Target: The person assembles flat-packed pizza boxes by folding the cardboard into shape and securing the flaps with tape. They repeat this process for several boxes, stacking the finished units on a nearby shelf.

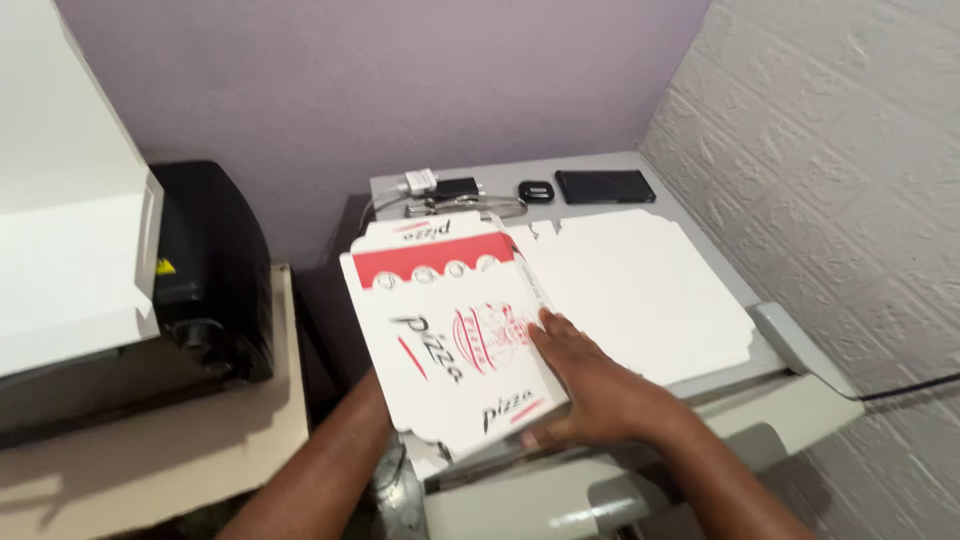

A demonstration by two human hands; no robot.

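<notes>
Grey desk (600, 165) in a lilac-walled corner: my right hand (590, 385) lies flat and open on the red-printed white cardboard box (450, 330); left hand's grip is hidden beneath its near-left edge, can't tell.

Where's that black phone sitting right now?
In the head view, the black phone lies flat at the far right end of the grey surface, near the textured white wall, just right of a small black gadget and beyond the flat white cardboard.
</notes>
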